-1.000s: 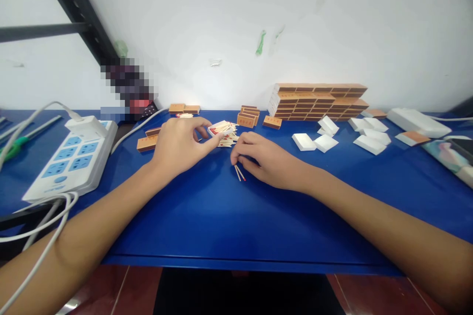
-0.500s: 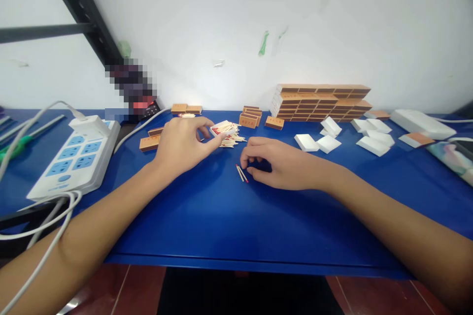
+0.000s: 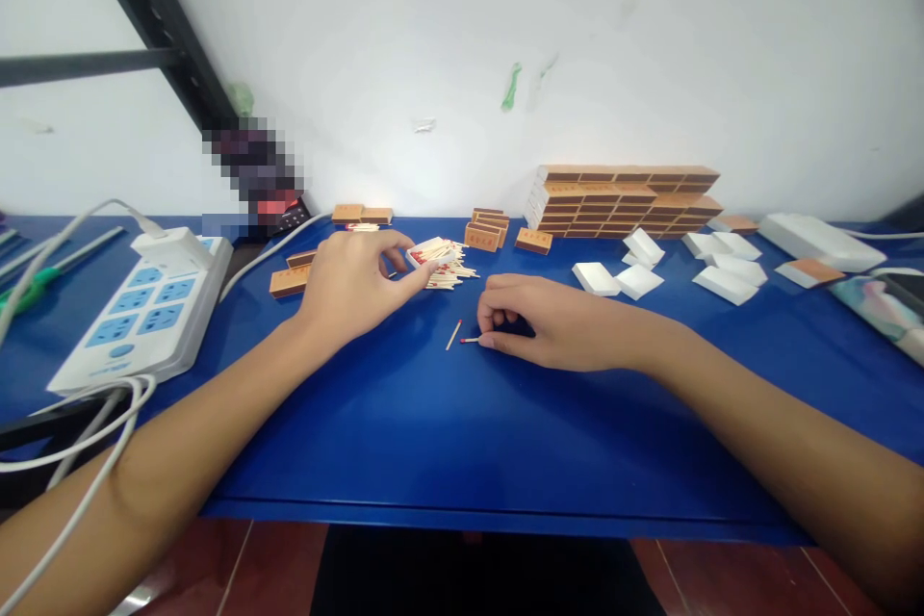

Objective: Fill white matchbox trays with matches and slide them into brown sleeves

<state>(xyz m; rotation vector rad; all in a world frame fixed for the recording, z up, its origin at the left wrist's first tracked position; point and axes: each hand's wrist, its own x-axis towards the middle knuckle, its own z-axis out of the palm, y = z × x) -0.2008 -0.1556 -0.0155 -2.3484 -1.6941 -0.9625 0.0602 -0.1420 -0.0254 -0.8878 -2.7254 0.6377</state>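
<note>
Blue smooth tabletop (image 3: 433, 443); rectangular cardboard matchbox stack (image 3: 628, 202) at rear. Left hand (image 3: 353, 284) and right hand (image 3: 538, 320), fingers bent, grasping respectively: white tray (image 3: 412, 257) mid-table, thin wooden matches (image 3: 442, 250) heaped in and beside it; one red-tipped match (image 3: 470, 341), pinched. Loose match (image 3: 453, 335) adjacent.

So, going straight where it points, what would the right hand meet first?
Beyond the thin, red-headed wooden match at the right hand's fingertips, probably the similar loose match on the blue tabletop, though depth's unclear.
</note>
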